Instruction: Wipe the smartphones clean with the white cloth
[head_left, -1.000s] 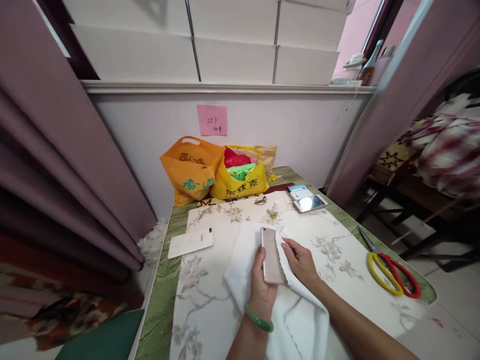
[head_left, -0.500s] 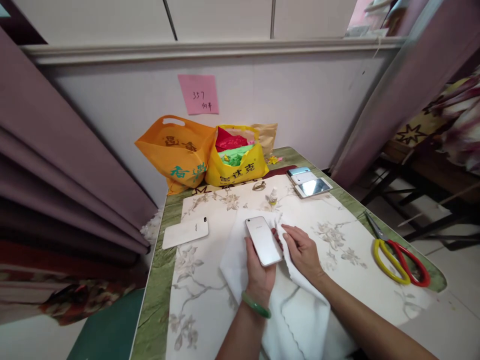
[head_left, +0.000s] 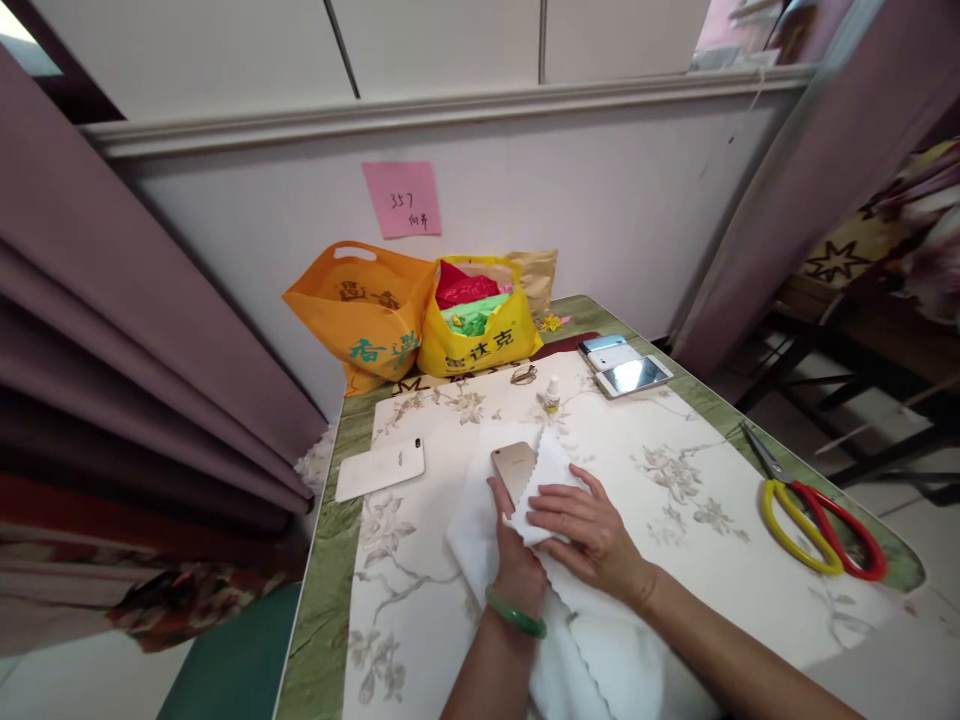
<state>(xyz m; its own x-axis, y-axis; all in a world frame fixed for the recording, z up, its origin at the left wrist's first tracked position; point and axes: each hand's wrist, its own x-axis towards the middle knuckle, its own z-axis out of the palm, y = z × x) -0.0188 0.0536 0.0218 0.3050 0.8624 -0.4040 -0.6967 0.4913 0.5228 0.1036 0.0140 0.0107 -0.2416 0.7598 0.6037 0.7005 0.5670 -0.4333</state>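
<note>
My left hand, with a green bangle on its wrist, grips a gold phone over the table. A white cloth with a zigzag edge lies under and partly over the phone. My right hand presses a corner of that cloth flat onto the phone's lower half, fingers stretched out. Only the phone's upper end shows.
A white phone lies at the table's left edge. Three more phones sit at the far right, a small bottle and a ring near them. Orange and yellow bags stand at the back. Scissors lie at right.
My right hand has drawn the cloth corner leftward over the phone and now lies flat on it. The phone has tilted down in my left hand.
</note>
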